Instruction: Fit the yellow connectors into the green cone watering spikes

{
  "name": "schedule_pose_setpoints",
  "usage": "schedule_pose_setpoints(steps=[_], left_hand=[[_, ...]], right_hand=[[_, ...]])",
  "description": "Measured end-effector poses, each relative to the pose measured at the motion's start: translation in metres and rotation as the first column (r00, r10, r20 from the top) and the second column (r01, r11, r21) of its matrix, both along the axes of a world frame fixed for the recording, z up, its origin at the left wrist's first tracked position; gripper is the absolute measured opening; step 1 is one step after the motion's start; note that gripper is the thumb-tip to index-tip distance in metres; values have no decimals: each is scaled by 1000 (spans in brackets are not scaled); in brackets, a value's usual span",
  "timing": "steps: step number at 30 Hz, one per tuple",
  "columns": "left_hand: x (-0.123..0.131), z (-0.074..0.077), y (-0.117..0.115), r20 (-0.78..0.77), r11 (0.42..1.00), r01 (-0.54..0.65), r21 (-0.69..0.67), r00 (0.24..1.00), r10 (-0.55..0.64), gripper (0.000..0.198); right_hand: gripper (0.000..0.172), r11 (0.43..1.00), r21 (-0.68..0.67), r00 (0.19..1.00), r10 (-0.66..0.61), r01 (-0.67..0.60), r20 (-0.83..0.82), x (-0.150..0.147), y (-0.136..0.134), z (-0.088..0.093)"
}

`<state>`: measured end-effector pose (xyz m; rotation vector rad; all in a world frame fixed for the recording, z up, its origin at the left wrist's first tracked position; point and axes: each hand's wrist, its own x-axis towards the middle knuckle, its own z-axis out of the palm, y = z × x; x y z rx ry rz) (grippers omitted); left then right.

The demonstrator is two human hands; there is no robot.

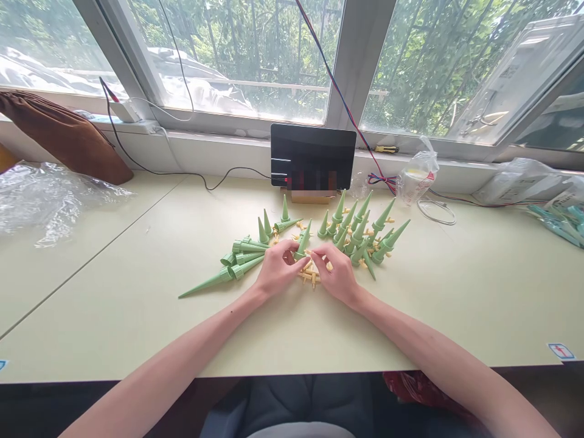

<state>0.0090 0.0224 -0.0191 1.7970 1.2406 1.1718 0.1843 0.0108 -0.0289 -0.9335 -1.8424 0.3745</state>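
Note:
Near the middle of the table, my left hand (280,266) is closed round the base of a green cone (304,238), whose tip points up. Close beside it on the right, my right hand (336,272) pinches a small yellow piece (308,252) against the cone's base. Several yellow pieces (313,278) lie on the table between and below the hands. Left of my left hand, loose green cones (210,283) lie on their sides, with a few upright behind them. To the right stands a cluster of green cones (360,228) with yellow pieces at their bases.
A black tablet (313,155) leans near the window sill behind the cones. Clear plastic (59,198) and a brown bag (68,137) are at the left. A bagged cup (416,176), cables (437,211) and plastic bags (517,179) are at the back right.

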Motion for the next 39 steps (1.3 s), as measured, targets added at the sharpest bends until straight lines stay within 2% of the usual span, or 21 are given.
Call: schedule_pose_setpoints(steps=[12,30,39], left_hand=[[0,0,0,-72,996,-28,85,997,34,23],[2,2,-2,-68,997,-10,82,998,16,21],[2,3,-3,-85,995,2,104,996,7,19]], right_hand=[[16,999,-32,1000,-8,9,14,2,3,-6],[18,997,7,997,-70,70,15,-1,0,-1],[25,997,2,997,-71,71,10,-2,-1,1]])
